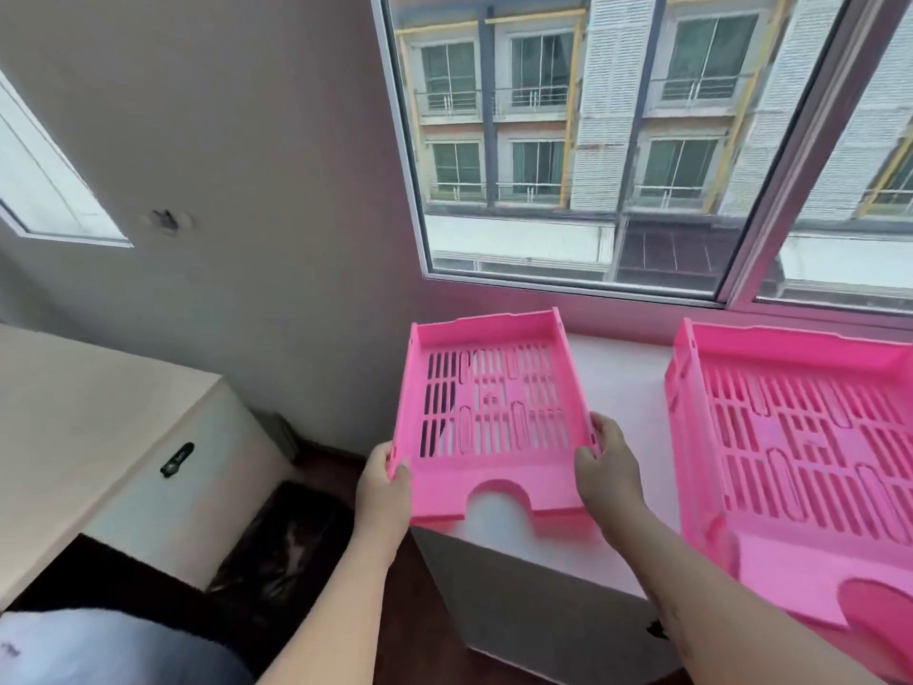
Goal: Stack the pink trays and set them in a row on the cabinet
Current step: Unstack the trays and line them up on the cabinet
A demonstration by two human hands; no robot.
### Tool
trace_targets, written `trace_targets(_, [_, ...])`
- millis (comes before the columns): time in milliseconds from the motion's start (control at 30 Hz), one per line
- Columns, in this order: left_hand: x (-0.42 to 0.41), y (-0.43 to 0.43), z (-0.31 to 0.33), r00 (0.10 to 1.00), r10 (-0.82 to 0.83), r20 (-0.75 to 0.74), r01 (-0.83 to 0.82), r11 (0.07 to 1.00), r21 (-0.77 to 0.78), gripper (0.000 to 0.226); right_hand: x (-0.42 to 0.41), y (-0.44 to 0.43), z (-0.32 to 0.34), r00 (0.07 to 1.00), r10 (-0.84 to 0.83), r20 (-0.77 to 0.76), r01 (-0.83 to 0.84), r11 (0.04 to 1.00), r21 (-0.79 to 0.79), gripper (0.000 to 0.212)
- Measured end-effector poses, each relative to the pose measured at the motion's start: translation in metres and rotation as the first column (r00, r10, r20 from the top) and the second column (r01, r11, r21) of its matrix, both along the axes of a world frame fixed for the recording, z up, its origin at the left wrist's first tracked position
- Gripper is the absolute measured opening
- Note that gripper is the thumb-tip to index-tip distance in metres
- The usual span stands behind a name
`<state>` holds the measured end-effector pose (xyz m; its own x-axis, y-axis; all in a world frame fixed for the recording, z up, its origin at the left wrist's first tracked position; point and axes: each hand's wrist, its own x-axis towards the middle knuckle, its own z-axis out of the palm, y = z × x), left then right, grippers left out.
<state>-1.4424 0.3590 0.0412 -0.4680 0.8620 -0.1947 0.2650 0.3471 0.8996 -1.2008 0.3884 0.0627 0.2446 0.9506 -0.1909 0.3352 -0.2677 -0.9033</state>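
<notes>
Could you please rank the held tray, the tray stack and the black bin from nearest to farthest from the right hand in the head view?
1. Held tray: gripped by the right hand.
2. Tray stack: rightward on the cabinet.
3. Black bin: floor, far left.

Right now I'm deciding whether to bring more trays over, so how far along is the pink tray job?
Partly done. A stack of pink trays already sits on the white cabinet at the right. In hand: the left hand and right hand grip a single pink tray by its near corners, over the cabinet's left end. Left: setting it down in line beside the stack.
</notes>
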Motion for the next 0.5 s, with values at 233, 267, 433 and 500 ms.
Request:
trace_targets(233, [-0.019, 0.033, 0.028, 0.995, -0.025, -0.099, 0.029, 0.999, 0.041, 0.048, 0.004, 0.026, 0.028, 0.981, 0.060, 0.184, -0.063, 0.998, 0.010, 0.056])
trace_targets(267, [-0.019, 0.042, 0.039, 0.993, -0.030, -0.118, 0.038, 0.997, 0.069, 0.050, 0.007, 0.034, 0.039, 0.978, 0.060, 0.199, -0.071, 0.996, 0.049, 0.055])
trace_targets(433, [0.030, 0.074, 0.088, 0.955, -0.077, -0.285, 0.134, 0.974, 0.185, 0.043, 0.051, 0.053, 0.083, 0.971, -0.005, 0.240, -0.034, 0.987, 0.160, 0.045])
trace_targets(500, [0.062, 0.080, 0.098, 0.937, -0.134, -0.324, 0.209, 0.955, 0.210, 0.043, 0.070, 0.051, 0.090, 0.956, -0.031, 0.292, -0.025, 0.982, 0.188, 0.041])
